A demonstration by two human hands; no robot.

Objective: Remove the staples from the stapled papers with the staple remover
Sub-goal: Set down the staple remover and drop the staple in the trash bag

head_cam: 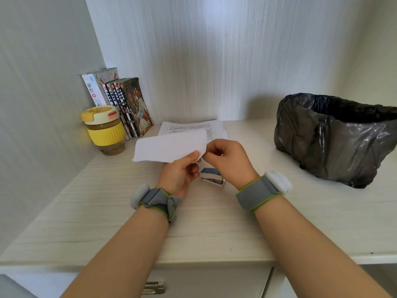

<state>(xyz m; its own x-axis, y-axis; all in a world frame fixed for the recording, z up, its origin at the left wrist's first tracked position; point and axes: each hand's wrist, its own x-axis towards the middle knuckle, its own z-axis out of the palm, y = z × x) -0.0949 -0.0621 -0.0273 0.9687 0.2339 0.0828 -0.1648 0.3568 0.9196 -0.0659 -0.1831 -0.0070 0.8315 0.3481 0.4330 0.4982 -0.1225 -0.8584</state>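
Both hands pinch the stapled papers' [171, 148] near-right corner: left hand [182, 171] underneath, right hand [227, 158] curled over its edge.

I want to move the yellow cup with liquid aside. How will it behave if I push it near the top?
The cup would probably tip rather than slide: it stands tall on a narrow base. It looks partly filled, so likely heavy for its size, and the liquid may slosh. The clear wall could be glass, so perhaps fragile; its ribbed yellow sleeve should give a firm grip.
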